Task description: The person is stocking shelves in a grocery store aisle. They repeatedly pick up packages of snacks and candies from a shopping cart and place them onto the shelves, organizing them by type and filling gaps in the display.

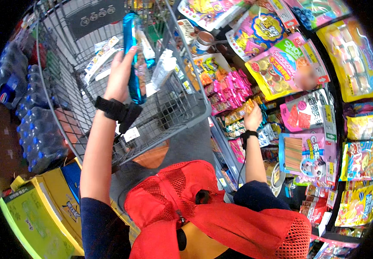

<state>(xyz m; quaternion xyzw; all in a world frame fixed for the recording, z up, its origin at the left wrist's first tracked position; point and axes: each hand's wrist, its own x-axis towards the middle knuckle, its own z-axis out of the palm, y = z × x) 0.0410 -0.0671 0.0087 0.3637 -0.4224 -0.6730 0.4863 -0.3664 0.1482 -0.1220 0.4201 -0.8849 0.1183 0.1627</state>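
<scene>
Over the shopping cart [128, 158], my left hand [120, 74] grips a long shiny blue packet [135, 58] with a partly clear front. Beneath it in the wire basket lie a silvery-white packet [163, 69], a long white packet with colored print [104, 56] and other packets. On the right, my right hand [253, 117] touches the gold-wrapped snacks [236, 115] on the shelf, its fingertips among the wrappers; whether it grips one cannot be told. Pink-wrapped snacks [230, 89] lie just above that hand. Both wrists wear black straps.
Hanging candy bags [274, 73] and price tags [329, 121] jut out over the shelf at right. A brown-filled jar [202, 42] stands beside the cart. Packs of dark bottles [40, 139] and a green and yellow carton [37, 220] are at left.
</scene>
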